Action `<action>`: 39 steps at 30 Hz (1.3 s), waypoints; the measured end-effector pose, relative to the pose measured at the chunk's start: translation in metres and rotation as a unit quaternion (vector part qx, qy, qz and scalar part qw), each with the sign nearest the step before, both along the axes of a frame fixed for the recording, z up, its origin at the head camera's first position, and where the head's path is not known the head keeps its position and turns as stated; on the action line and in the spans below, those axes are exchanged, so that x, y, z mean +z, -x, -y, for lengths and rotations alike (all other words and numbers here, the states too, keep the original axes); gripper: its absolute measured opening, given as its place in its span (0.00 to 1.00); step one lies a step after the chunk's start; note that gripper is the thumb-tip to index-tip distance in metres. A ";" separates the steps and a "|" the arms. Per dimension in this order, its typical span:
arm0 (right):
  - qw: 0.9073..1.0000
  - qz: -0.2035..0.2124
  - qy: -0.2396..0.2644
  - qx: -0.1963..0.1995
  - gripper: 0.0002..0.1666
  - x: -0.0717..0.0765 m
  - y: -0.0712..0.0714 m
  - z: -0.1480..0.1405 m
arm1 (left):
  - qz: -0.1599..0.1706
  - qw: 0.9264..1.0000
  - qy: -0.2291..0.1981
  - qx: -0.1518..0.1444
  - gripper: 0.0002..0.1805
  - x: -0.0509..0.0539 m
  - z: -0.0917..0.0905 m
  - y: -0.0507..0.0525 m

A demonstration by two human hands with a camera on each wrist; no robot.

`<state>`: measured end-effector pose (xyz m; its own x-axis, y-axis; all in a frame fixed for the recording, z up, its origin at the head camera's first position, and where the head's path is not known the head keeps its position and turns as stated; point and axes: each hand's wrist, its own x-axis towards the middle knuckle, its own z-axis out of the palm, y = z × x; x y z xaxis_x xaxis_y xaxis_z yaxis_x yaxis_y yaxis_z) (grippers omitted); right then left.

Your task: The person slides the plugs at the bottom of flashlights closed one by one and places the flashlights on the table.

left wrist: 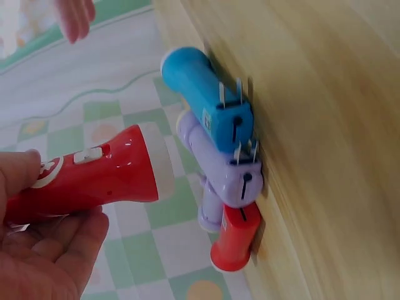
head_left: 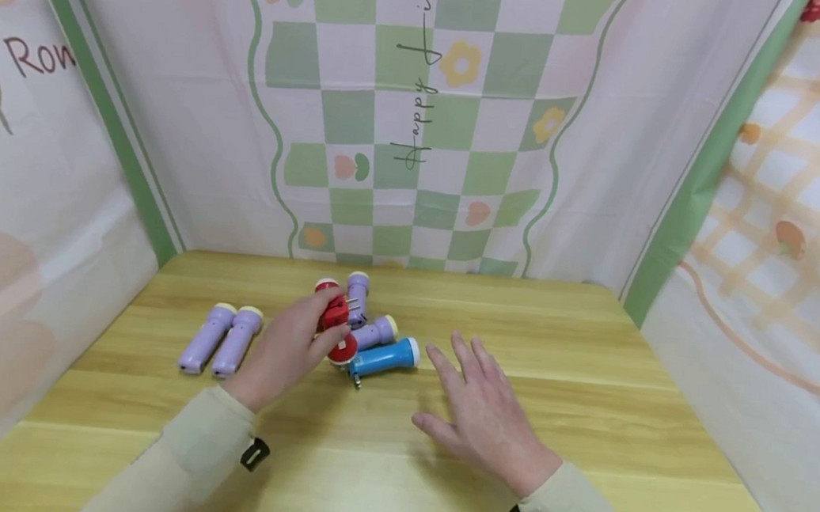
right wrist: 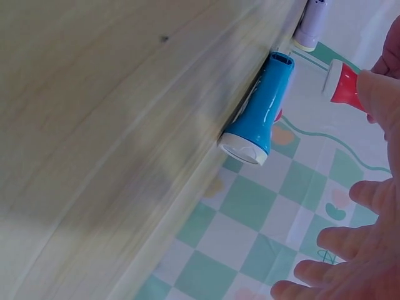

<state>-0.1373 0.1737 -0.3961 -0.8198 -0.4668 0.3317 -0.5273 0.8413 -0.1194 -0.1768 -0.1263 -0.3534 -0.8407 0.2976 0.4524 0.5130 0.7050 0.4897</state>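
My left hand (head_left: 289, 351) grips a red flashlight (left wrist: 119, 172) with a white lens rim, thumb on one side and fingers beneath. It is lifted beside a small pile. In that pile lie a blue flashlight (head_left: 383, 357), two purple flashlights (head_left: 374, 333) and another red flashlight (left wrist: 232, 240). Metal plug prongs stick out of the blue one and a purple one. My right hand (head_left: 484, 420) hovers over the table to the right of the blue flashlight, fingers spread, holding nothing. The right wrist view shows the blue flashlight's white-rimmed lens facing that hand.
Two more purple flashlights (head_left: 235, 344) lie side by side left of my left hand. Everything rests on a wooden table (head_left: 586, 395). Printed fabric (head_left: 455, 124) hangs behind the table and on both sides.
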 end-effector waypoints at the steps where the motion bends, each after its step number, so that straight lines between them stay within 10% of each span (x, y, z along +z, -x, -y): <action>1: 1.000 0.000 0.001 0.000 0.55 0.000 0.000 0.000 | 0.009 1.000 -0.002 -0.002 0.30 0.000 -0.001 -0.001; 18: 0.999 -0.012 0.033 0.016 0.50 0.006 0.001 0.002 | 0.054 0.996 -0.063 -0.037 0.25 -0.012 -0.026 -0.019; 39: 0.981 -0.128 0.106 0.103 0.41 0.016 0.000 0.013 | 0.066 0.982 -0.078 -0.160 0.17 -0.016 -0.040 -0.033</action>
